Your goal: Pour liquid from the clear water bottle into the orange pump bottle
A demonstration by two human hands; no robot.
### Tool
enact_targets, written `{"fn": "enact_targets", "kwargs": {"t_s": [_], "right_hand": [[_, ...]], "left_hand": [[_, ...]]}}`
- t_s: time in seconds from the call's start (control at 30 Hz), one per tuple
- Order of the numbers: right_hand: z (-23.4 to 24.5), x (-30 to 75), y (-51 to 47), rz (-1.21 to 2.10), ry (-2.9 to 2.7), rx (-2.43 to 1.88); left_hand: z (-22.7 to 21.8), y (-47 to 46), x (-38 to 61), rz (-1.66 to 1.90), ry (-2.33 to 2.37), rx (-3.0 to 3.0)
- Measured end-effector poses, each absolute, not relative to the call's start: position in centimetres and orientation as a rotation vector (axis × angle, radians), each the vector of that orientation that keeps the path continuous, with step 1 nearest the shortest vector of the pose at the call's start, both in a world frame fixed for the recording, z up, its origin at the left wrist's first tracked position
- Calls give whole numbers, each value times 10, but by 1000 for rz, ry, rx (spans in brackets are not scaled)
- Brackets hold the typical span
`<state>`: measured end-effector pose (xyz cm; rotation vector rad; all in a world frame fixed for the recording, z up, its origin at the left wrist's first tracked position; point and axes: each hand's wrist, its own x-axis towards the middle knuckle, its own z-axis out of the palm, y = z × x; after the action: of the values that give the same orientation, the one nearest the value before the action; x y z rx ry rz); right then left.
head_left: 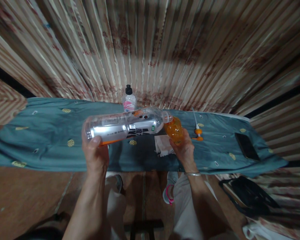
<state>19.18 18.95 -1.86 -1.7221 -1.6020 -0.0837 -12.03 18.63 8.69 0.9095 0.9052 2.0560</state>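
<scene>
Left of the frame's centre I have the big bottle [120,125] on its side above the table [50,133], base to the left, neck to the right; I judge its clear plastic thin, smooth and easily dented, best held near the base without squeezing. Just right of centre is the orange bottle [174,130], smaller, likely stiffer and slippery if wet (how full it is, I can't tell), so its rounded body is the place to hold. My left hand [96,154] is closed round the big bottle's base end, thumb on the near side, fingers mostly hidden. My right hand [185,146] curls round the orange bottle's lower body, spread only to its width. Neck and orange top overlap in view; whether they touch, I cannot tell.
</scene>
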Motion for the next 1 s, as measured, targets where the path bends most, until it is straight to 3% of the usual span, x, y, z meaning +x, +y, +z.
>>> {"fn": "enact_targets", "kwargs": {"t_s": [0.63, 1.0], "right_hand": [[-25, 191, 190, -177, -1627, -1695], [-18, 191, 189, -44, -1618, -1688]], "left_hand": [[78, 186, -124, 1992, 955, 1037], [76, 183, -122, 1994, 955, 1010]]}}
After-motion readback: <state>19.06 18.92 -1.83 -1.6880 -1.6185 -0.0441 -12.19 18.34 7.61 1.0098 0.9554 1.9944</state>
